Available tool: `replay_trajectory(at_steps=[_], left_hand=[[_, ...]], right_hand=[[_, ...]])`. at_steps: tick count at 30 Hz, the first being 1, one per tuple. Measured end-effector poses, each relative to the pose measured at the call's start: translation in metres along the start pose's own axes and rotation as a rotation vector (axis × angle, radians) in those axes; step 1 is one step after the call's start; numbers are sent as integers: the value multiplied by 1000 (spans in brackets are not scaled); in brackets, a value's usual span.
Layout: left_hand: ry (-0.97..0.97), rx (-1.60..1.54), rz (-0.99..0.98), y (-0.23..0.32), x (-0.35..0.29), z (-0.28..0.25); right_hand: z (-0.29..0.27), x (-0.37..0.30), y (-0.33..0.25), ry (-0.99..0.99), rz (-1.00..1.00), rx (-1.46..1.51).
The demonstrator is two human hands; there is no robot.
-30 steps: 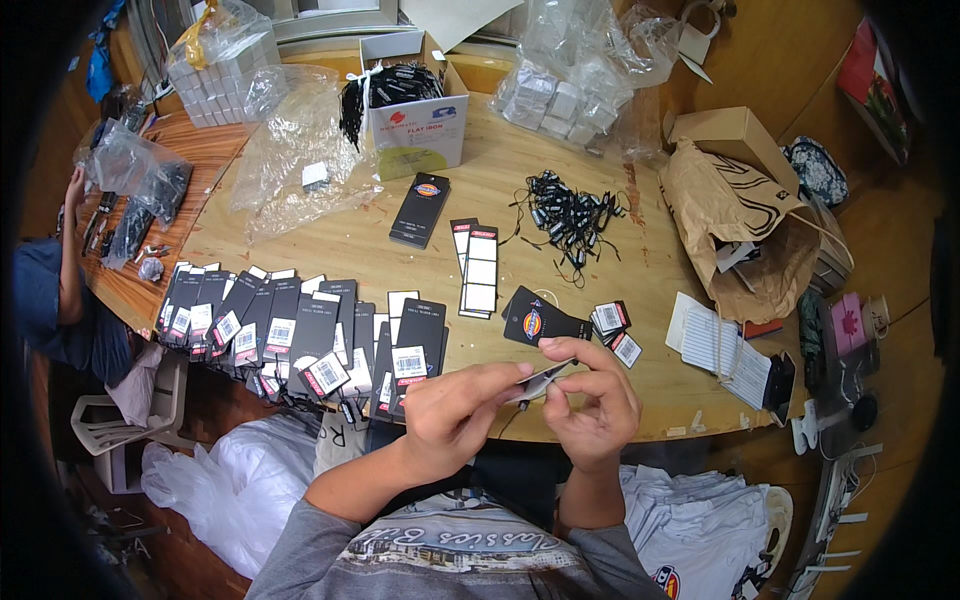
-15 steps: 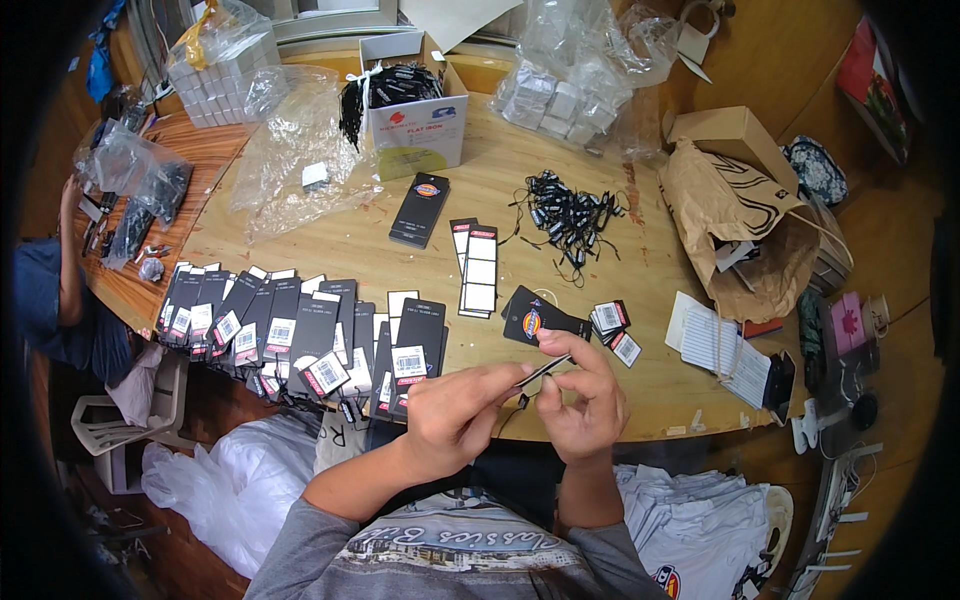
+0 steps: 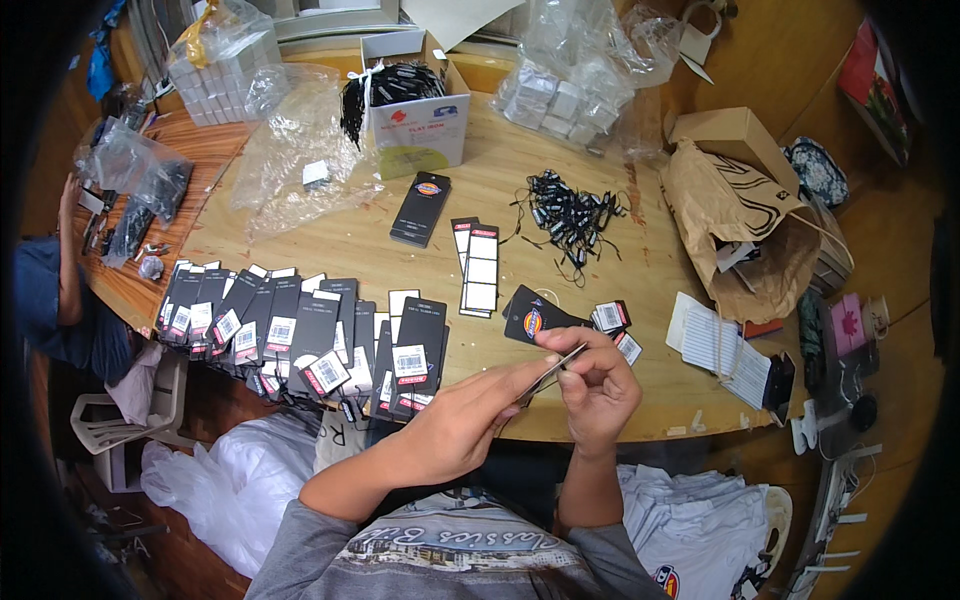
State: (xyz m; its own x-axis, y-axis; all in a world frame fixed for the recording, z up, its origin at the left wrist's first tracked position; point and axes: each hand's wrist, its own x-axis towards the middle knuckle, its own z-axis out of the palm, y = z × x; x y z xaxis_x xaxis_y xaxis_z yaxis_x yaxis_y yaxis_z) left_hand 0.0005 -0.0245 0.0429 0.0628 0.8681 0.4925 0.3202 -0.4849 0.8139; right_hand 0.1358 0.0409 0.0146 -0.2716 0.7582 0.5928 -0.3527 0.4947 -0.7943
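Between my two hands, a thin hang tag (image 3: 552, 371) is seen almost edge-on. My left hand (image 3: 462, 420) grips its lower left end with the fingers held long and together. At the upper end, my right hand (image 3: 602, 388) pinches it between thumb and fingers. Just beyond them lies a black hang tag (image 3: 528, 312) with a coloured logo, partly hidden by my right fingers. Small barcode tags (image 3: 610, 316) sit to the right of it. Left of my hands, several black tags with barcode stickers (image 3: 318, 330) overlap in a row along the near edge.
Black tag strings (image 3: 568, 215) lie heaped beyond my hands, near white label strips (image 3: 480, 268) and a black tag stack (image 3: 420, 210). An open carton (image 3: 420, 130) stands behind. At right are a paper bag (image 3: 720, 230) and striped cards (image 3: 715, 340). Another person's arm (image 3: 70, 250) shows at far left.
My left hand has slid up and right along the tag, its fingers straighter. My right hand has moved slightly right, its fingers now bent over the tag's upper end.
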Motion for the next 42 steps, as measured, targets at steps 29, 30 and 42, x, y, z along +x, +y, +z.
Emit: replay_trajectory(at_steps=[29, 30, 42], left_hand=[[344, 4, 298, -13, -3, 2], [319, 18, 299, -13, -2, 0], [154, -194, 106, -15, -2, -15]], right_hand=[[25, -4, -18, 32, -343, -662], [25, -4, -20, 29, -318, -648], [19, -4, -18, -47, -196, -473]])
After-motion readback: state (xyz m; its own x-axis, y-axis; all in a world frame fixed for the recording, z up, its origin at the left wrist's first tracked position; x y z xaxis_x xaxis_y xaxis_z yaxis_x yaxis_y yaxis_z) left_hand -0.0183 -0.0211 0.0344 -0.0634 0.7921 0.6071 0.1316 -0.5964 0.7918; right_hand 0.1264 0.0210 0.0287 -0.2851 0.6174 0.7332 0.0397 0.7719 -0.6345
